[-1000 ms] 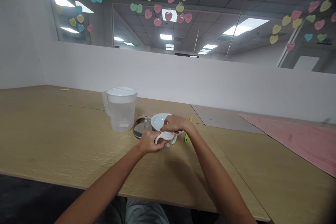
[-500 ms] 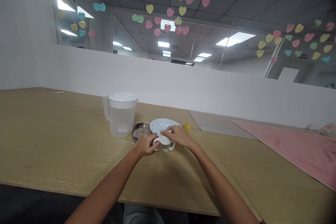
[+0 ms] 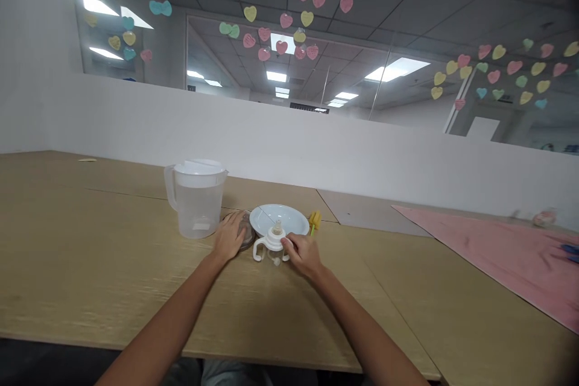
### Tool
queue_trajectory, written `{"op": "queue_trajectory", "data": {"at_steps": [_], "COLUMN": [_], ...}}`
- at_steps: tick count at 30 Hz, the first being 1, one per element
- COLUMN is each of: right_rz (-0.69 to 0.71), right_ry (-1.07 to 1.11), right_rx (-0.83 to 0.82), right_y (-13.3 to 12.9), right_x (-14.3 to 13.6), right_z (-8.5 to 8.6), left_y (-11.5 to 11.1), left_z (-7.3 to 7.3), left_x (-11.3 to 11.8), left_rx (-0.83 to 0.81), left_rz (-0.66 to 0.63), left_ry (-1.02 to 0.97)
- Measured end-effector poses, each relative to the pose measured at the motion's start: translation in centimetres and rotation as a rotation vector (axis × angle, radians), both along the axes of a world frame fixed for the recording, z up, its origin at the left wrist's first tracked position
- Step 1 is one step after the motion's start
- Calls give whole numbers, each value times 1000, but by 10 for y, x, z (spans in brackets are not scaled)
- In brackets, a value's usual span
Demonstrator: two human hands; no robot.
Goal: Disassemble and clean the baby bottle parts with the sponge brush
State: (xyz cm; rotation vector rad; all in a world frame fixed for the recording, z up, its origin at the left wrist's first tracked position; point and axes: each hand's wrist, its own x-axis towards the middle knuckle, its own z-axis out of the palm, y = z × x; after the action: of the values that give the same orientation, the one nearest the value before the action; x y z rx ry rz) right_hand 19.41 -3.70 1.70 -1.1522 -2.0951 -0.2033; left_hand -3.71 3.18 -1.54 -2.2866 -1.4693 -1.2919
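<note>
A white two-handled cap with a clear spout on top and a small straw weight hanging below is held by my right hand, its fingers closed on the cap's right handle. My left hand reaches over a round metal dish, fingers spread and partly covering it; whether it touches something in the dish is hidden. Behind the cap lies a pale blue-white plate. The clear pitcher with a white lid stands just left of my left hand.
A yellow brush-like item with a green stem lies right of the plate. Pink cloth covers the table's right side, with a dark blue object at its edge. A white wall rises behind the wooden table.
My left hand has let go of the white cap and moved left over the metal dish. My right hand has shifted from the cap's top to its right handle. The view has turned slightly right.
</note>
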Motion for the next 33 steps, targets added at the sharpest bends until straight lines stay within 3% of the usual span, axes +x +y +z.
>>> {"op": "queue_trajectory", "data": {"at_steps": [4,15,25,33], "right_rz": [-12,33,15,-42], "right_ry": [10,38,77,207], "right_rx": [18,28,9,-19], "right_y": [0,-5,-8,-3], "right_x": [-2,-8,-10,-8], "right_z": [-2,0,-2,-18], "left_y": [4,-2,-7,6], "left_z": [-8,-4,-3,8], "left_x": [0,0,-1,-4], "left_rx": [-159,-207,-116,-109], "left_rz": [19,56,60,-28], "left_ry": [147,311,320,275]}}
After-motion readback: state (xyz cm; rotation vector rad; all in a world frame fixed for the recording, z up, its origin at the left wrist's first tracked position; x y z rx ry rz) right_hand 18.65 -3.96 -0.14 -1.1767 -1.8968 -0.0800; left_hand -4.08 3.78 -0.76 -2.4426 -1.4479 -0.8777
